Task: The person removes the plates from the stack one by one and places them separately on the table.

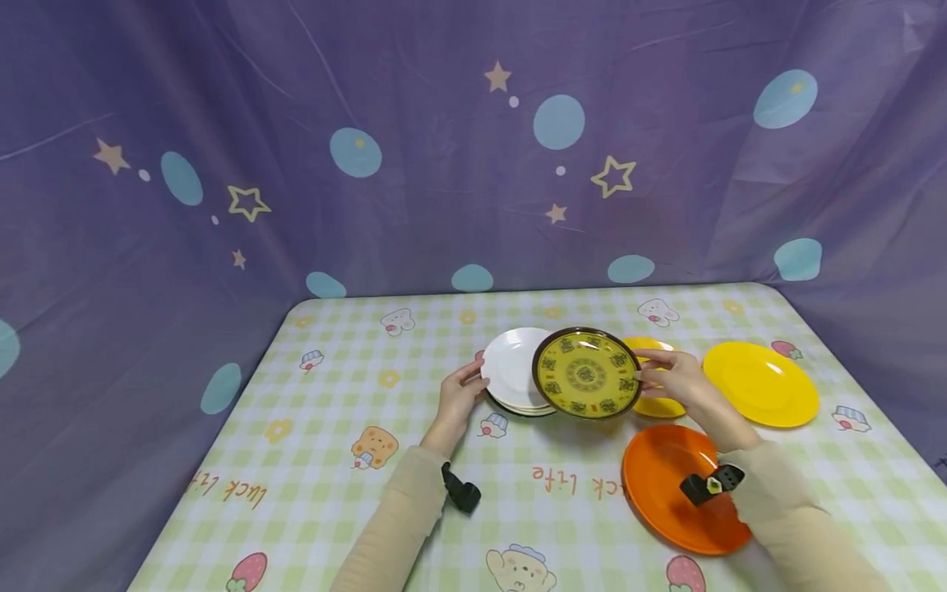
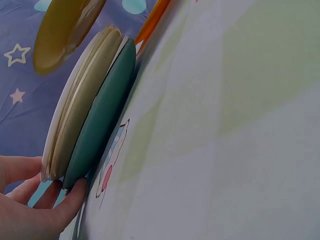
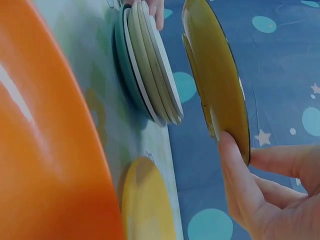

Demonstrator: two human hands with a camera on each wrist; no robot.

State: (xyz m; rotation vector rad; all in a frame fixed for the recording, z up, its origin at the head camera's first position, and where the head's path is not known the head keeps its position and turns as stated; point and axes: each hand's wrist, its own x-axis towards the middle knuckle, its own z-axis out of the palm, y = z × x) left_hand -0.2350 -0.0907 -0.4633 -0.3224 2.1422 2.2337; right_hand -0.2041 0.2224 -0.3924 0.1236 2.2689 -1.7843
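My right hand pinches the right rim of an olive-yellow patterned plate, thumb on one face and fingers on the other. The plate is raised and tilted, overlapping the right side of a plate stack in the head view. That stack has a white plate on top, cream plates below and a dark green plate at the bottom. At its left edge, my left hand grips the rims, with fingers above and below the stack in the left wrist view.
An orange plate lies near the right forearm, partly covered by it. One yellow plate lies at the far right; another yellow plate is partly hidden behind the right hand. The checked tablecloth meets a purple curtain behind.
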